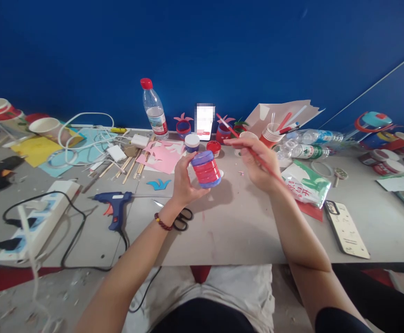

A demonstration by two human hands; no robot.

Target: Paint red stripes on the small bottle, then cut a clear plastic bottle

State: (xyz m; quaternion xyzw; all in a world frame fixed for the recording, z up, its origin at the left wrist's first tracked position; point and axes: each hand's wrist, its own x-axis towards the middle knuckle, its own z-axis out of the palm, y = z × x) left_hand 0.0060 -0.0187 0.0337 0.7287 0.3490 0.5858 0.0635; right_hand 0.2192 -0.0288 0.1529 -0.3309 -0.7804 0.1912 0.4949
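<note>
Showing in the head view, the left hand (184, 185) grips a red-and-purple container (207, 172) between thumb and fingers above the surface (236, 240), the right hand (261, 162) pinches a red brush (230, 128), and a small red pot (213, 148) stands just behind the container

Beyond the hands (184, 182), the grey surface (236, 226) is being bordered by a blue wall (202, 51); below and left of them, a littered floor (10, 314) is being partly hidden.
</note>
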